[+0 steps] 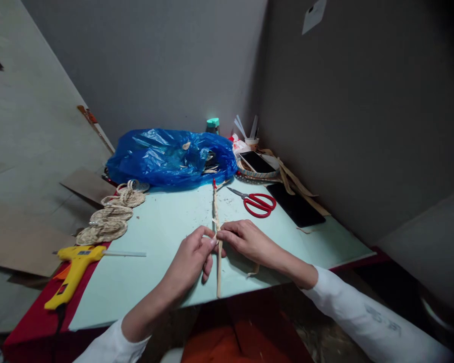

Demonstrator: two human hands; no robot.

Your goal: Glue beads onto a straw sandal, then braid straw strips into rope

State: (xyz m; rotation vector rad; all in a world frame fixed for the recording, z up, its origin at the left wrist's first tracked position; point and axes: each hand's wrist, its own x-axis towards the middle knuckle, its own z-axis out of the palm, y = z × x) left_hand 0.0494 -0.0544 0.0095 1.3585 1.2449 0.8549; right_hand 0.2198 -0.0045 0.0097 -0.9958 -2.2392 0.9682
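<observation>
A narrow braid of pale dried plant strips (216, 204) runs away from me along the table, its far end tied with something red. My left hand (194, 252) pinches the braid's near end from the left, thumb and forefinger together. From the right, my right hand (245, 239) closes on the strips at the same spot, its fingertips almost touching the left thumb. One loose flat strip (219, 282) hangs toward the table's front edge. Another strip end (254, 272) curls out below my right wrist. Fingers partly cover the crossing of the strips.
Red-handled scissors (259, 204) lie beyond my right hand, near a black tablet-like slab (297, 204). A yellow glue gun (73, 275) and several small woven sandals (109, 217) are on the left. Behind sit a blue plastic bag (155, 156) and a phone (256, 162) on a basket.
</observation>
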